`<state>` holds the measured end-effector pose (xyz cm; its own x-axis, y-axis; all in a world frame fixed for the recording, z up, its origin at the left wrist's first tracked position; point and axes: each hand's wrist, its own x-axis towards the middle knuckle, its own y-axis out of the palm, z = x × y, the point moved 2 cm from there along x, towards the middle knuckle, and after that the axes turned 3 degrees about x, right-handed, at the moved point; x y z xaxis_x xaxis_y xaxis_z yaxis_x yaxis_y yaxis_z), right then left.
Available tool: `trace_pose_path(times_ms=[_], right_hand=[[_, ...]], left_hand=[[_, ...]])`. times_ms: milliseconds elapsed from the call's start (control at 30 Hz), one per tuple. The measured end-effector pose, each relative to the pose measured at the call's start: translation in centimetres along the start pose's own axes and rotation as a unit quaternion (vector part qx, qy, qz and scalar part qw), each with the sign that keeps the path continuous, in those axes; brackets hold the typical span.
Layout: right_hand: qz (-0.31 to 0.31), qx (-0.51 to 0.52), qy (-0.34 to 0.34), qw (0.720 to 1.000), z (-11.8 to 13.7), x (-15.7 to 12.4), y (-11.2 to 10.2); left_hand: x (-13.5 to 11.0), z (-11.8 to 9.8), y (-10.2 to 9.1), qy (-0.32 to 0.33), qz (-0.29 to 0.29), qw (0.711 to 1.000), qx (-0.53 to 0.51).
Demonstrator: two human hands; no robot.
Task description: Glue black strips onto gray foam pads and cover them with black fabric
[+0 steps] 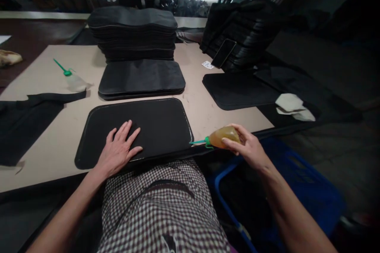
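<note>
A black rounded panel [160, 122] lies flat at the front of the table, a thin shiny line running along its edge. My left hand [120, 146] rests on its left part with the fingers spread. In my right hand [245, 142] is a squeeze bottle [221, 137] of amber liquid, tilted on its side. The bottle's green nozzle points left, and its tip is at the panel's right edge near the front corner. Whether liquid is coming out is too small to tell.
Behind the panel are a low pile of black panels [142, 77] and a taller stack [133, 31]. Another squeeze bottle [74, 81] stands left. To the right are a phone [225, 53], more black pieces [237, 91] and white cloth [291, 103]. A blue crate [308, 182] sits below.
</note>
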<state>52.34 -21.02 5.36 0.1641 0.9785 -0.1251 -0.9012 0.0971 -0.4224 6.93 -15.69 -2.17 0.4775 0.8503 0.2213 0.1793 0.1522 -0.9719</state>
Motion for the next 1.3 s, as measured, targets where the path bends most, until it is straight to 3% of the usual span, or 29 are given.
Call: trace_pose_path(times_ms=[100, 233, 400, 467, 567, 667, 733, 833, 933, 1100, 1300], right_hand=[[0.021, 0.030, 0.006, 0.999, -0.1, -0.5, 1.9], [0.078, 0.069, -0.009, 0.994, 1.0, -0.4, 5.9], [0.148, 0.079, -0.066, 0.984, 3.0, 0.0, 12.1], [0.167, 0.073, -0.092, 0.979, 3.9, 0.3, 14.6], [0.202, 0.059, -0.120, 0.970, 5.5, 0.6, 18.4], [0.229, 0.049, -0.145, 0.961, 7.4, 0.9, 22.1], [0.238, 0.044, -0.167, 0.956, 8.8, 1.1, 24.5], [0.248, 0.038, -0.206, 0.946, 10.8, 1.2, 27.9], [0.257, 0.032, -0.233, 0.937, 12.2, 1.2, 31.0], [0.226, 0.011, -0.285, 0.931, 13.2, 1.8, 34.2], [0.172, -0.022, -0.357, 0.918, 13.3, 2.1, 34.4]], left_hand=[[0.0, -0.1, -0.3, -0.003, 0.011, 1.000, -0.003], [0.1, -0.1, -0.6, -0.015, 0.027, 0.999, -0.030], [-0.2, 0.5, -1.7, -0.079, 0.000, 0.978, -0.191], [-0.7, 1.2, -2.5, -0.124, -0.046, 0.948, -0.290], [-1.9, 3.3, -3.7, -0.198, -0.186, 0.877, -0.396], [-3.9, 6.0, -5.0, -0.248, -0.334, 0.805, -0.423], [-5.5, 7.7, -6.0, -0.279, -0.390, 0.770, -0.420], [-8.2, 9.4, -7.2, -0.323, -0.435, 0.741, -0.396], [-10.6, 9.8, -7.6, -0.349, -0.442, 0.742, -0.364], [-12.8, 9.6, -6.5, -0.377, -0.426, 0.745, -0.348], [-12.9, 9.5, -5.9, -0.398, -0.438, 0.719, -0.364]])
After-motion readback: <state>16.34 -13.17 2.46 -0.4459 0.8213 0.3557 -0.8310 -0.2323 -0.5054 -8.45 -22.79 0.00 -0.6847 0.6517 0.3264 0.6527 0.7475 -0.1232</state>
